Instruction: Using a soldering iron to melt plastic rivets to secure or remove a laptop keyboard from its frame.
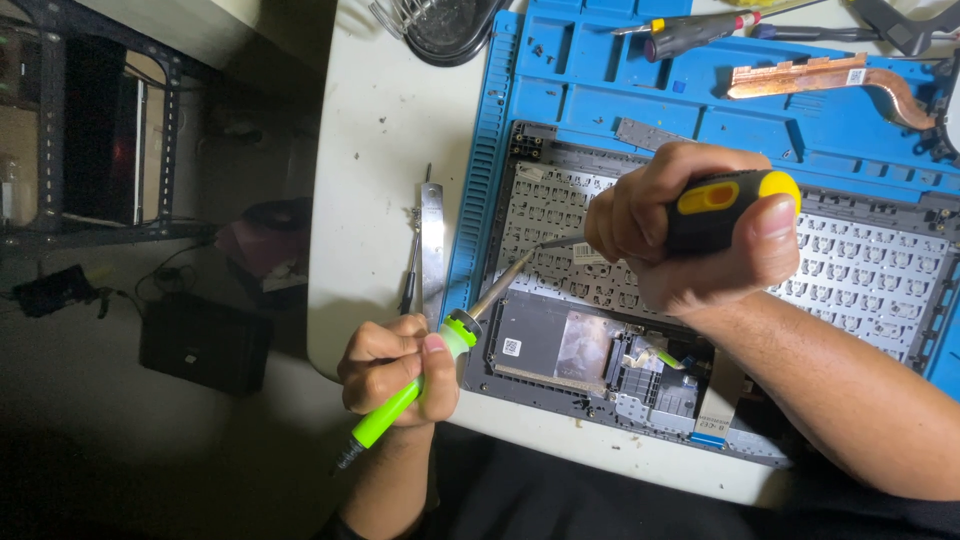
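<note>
My left hand (395,370) grips a bright green tool (405,392) with a metal tip that points up toward the opened laptop shell (560,345). My right hand (690,235) is closed around a black and yellow screwdriver handle (725,205); its thin shaft runs left over the back of the keyboard (860,265). The two metal tips nearly meet above the shell's left part. The shell lies on a blue work mat (600,90) on a white table (380,130).
A copper heat pipe (850,80) and more screwdrivers (700,30) lie at the mat's far edge. A metal strip (432,245) and a thin tool rest on the table left of the mat. A round dark dish (445,25) sits at the back. The floor lies left.
</note>
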